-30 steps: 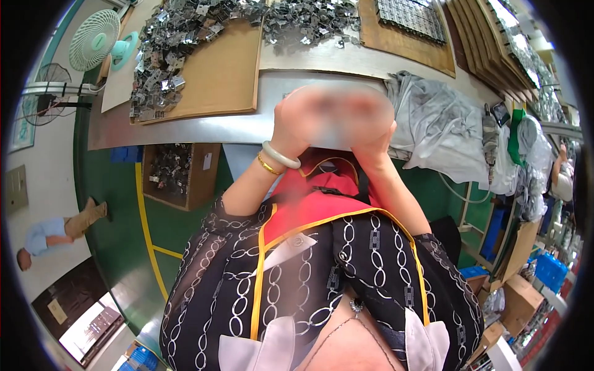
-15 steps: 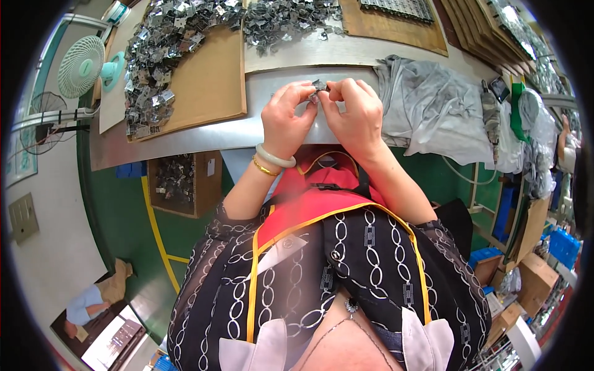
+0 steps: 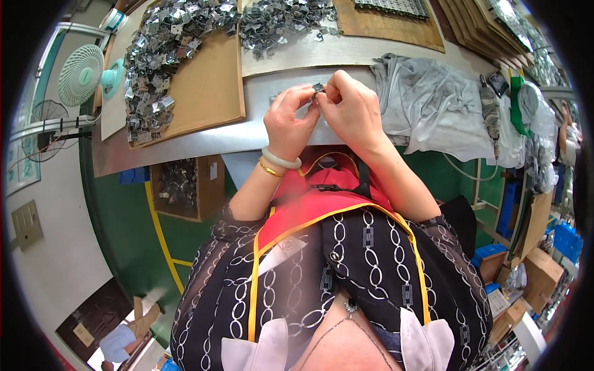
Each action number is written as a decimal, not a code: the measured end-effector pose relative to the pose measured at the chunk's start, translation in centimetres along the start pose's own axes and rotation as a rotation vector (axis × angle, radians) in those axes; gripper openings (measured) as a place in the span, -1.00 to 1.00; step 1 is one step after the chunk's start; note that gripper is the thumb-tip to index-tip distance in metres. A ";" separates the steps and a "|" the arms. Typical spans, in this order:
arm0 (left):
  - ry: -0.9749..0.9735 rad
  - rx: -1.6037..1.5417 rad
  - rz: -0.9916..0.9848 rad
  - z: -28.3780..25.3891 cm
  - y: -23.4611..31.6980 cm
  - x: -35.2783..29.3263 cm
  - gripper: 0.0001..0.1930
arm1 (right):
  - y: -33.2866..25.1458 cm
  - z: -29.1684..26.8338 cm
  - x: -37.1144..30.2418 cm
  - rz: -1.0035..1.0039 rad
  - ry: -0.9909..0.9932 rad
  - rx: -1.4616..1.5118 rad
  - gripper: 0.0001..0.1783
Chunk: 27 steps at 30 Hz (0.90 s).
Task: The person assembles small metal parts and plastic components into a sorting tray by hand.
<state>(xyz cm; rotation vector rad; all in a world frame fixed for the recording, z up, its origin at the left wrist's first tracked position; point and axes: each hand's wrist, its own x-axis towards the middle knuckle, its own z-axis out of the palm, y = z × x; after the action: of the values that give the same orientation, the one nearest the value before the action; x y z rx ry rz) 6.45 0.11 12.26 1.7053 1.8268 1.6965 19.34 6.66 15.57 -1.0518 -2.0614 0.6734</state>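
A white label (image 3: 213, 170) is fixed to the side of the brown box (image 3: 209, 195) under the bench (image 3: 216, 141); any print on it is too small to read. The fan (image 3: 81, 75) at the left has a small mark at its hub, also unreadable. A white and blue-green tub (image 3: 114, 20) stands beyond the fan, and a yellowish paper (image 3: 84, 336) is on the dark door (image 3: 99, 309) at the lower left, its writing too blurred to make out.

The metal piece (image 3: 318, 88) is small, grey and shiny, with a darker part near the right fingertips; its full outline is hidden by the fingers. It is held up between the two hands, above the front edge of the bench. The left hand (image 3: 289, 123) has thumb and forefinger closed on its left side, and the right hand (image 3: 354, 114) pinches it from the right, the fingertips of both hands nearly meeting.

Past the hands, similar loose metal parts (image 3: 176, 28) lie heaped on a brown board (image 3: 213, 93), with a second heap (image 3: 281, 25) beside it. Farther right, neat rows of parts (image 3: 393, 6) rest on another board (image 3: 396, 32). A crumpled grey cloth (image 3: 427, 99) lies just right of the right hand.
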 end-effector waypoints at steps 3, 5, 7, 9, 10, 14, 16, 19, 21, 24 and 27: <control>0.008 -0.024 -0.010 0.3 -0.3 -0.2 -0.75 | 0.2 0.1 0.1 -0.046 0.024 -0.024 -0.74; 0.009 -0.033 -0.016 0.3 -0.4 -0.2 -0.74 | 0.0 -0.1 0.2 -0.003 0.008 0.027 -0.74; 0.022 -0.037 -0.049 0.1 0.0 0.0 -0.74 | 0.0 0.1 0.2 -0.047 0.049 0.011 -0.73; 0.029 -0.044 -0.043 0.3 -0.1 0.0 -0.73 | 0.2 0.2 0.2 -0.092 0.094 -0.012 -0.73; 0.037 -0.049 -0.038 0.4 -0.1 0.1 -0.73 | 0.3 0.4 0.2 -0.145 0.129 -0.043 -0.73; 0.021 0.001 -0.004 0.2 0.0 -0.1 -0.73 | 0.1 0.0 0.3 0.023 -0.014 0.001 -0.75; 0.003 0.062 0.073 0.3 -0.2 -0.2 -0.73 | 0.4 -0.3 0.6 0.063 -0.040 0.031 -0.75; 0.020 -0.054 -0.020 0.3 -0.1 -0.3 -0.72 | 0.6 -0.5 0.7 0.112 -0.080 0.094 -0.75; 0.014 -0.022 0.029 0.2 -0.4 -0.4 -0.71 | 0.9 -0.6 0.6 0.124 -0.086 0.119 -0.76; -0.001 0.013 0.095 -0.4 -0.6 -0.5 -0.70 | 1.4 -0.2 0.0 0.110 -0.072 0.296 -0.74; -0.023 -0.011 0.126 -0.9 -0.4 -0.6 -0.69 | 1.3 -0.7 0.0 -0.001 -0.022 0.048 -0.68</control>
<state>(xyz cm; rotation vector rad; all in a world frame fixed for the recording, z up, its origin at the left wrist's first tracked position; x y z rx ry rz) 5.81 -0.82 11.95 1.8633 1.7313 1.7218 20.53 7.47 15.07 -1.0205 -2.0541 0.7341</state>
